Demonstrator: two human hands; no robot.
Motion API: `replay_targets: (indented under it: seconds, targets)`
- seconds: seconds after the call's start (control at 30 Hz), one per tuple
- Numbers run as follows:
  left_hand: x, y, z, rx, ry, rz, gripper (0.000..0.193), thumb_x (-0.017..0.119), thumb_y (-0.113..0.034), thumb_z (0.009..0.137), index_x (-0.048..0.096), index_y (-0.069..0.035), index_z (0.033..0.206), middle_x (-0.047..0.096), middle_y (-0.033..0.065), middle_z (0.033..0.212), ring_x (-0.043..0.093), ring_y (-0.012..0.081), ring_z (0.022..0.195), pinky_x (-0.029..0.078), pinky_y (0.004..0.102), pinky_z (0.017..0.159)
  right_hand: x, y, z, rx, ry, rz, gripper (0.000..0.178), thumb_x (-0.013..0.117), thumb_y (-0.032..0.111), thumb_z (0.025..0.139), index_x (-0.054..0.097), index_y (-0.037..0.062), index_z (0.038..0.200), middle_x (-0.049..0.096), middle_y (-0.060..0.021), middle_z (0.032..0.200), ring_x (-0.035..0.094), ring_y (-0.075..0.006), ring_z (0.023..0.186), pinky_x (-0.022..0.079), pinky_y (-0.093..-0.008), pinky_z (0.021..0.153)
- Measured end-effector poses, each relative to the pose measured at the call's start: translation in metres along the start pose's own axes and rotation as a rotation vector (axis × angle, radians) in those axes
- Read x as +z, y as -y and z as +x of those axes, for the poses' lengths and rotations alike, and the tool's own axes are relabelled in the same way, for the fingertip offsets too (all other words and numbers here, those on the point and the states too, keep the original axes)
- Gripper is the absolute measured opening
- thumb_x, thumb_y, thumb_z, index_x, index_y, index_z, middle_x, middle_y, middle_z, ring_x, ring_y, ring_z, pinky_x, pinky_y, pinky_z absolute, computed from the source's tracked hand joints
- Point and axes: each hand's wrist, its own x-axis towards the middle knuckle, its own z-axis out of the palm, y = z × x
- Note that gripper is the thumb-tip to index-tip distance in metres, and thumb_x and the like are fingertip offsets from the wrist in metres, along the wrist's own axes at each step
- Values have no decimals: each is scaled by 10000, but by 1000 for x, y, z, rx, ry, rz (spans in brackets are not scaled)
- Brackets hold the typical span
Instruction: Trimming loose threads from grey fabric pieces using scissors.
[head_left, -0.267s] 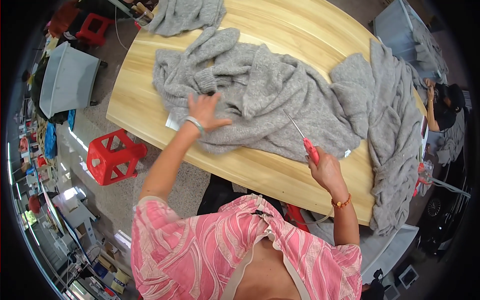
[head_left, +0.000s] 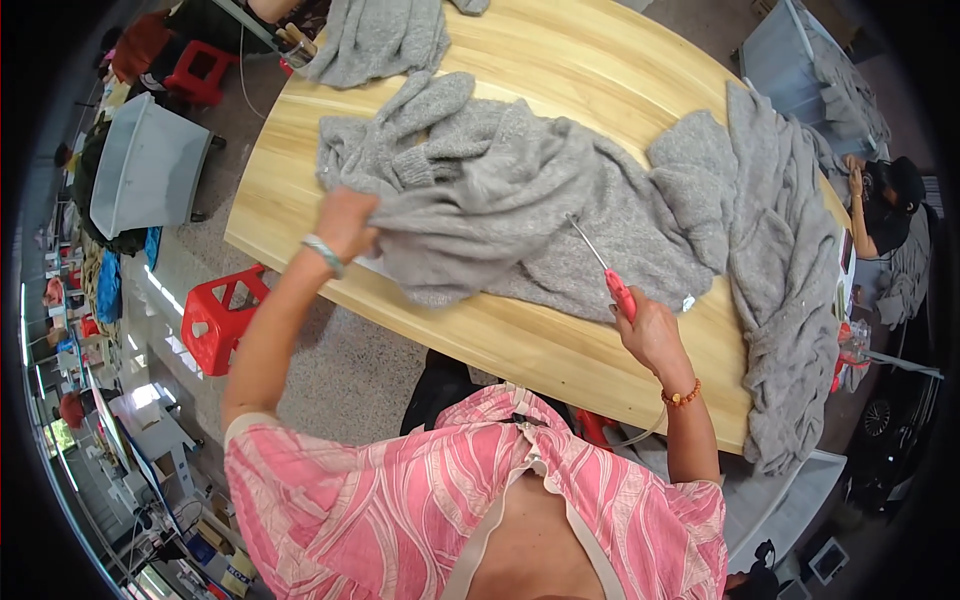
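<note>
A grey knit sweater (head_left: 560, 185) lies in loose folds across the wooden table (head_left: 400, 335). My left hand (head_left: 347, 222) is closed on its left part, near the table's front edge, and draws a fold of the knit taut. The hand is slightly blurred. In my right hand (head_left: 650, 330) is a slim tool (head_left: 617, 288) with a pink-red handle and a long, thin metal shaft. Its tip points up and left and rests at or just above the sweater. A ribbed cuff (head_left: 412, 165) shows among the folds, and a small white label (head_left: 688, 302) at the lower right.
More grey knitwear (head_left: 785, 300) is heaped along the table's right end, and another piece (head_left: 380, 40) lies at the far left. A red stool (head_left: 215, 325) stands left of the table, with a pale bin (head_left: 145, 175) beyond it. Another person (head_left: 885, 205) is at the far right.
My left hand has closed on the knit and moved left, pulling a fold with it. My right hand holds the tool in nearly the same place.
</note>
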Motion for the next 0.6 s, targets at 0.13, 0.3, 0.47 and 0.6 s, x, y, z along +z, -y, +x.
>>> replay_targets:
  seconds: [0.13, 0.3, 0.47, 0.6]
  targets:
    - [-84, 21, -38, -192, -193, 175, 229, 634, -122, 733, 577, -31, 935, 576, 191, 814, 553, 361, 837, 454, 443, 753, -3, -10, -18, -35, -36, 16, 237, 595, 225, 848, 549, 14, 946, 602, -256, 720, 582, -445, 725, 448, -501, 647]
    - [-183, 48, -89, -574, -80, -1136, 259, 581, -238, 895, 597, -64, 1086, 614, 58, 1008, 610, 175, 938, 551, 399, 760, -3, -11, -23, -59, -65, 31, 243, 598, 229, 845, 558, 19, 961, 605, -256, 730, 582, -448, 730, 446, -505, 650]
    - [-291, 103, -151, -377, -844, -1083, 369, 573, -235, 917, 551, 7, 1195, 572, 131, 1165, 565, 207, 1060, 455, 331, 944, 3, -5, -29, -14, -56, 35, 246, 598, 236, 844, 568, 33, 979, 611, -257, 750, 582, -454, 748, 446, -512, 659]
    - [-405, 181, -163, -229, -1062, -1200, 354, 521, -216, 945, 539, 14, 1213, 553, 136, 1239, 513, 225, 1154, 385, 369, 1023, 4, 13, -19, 38, -95, 63, 244, 598, 233, 842, 571, 37, 986, 612, -257, 763, 583, -455, 765, 447, -516, 669]
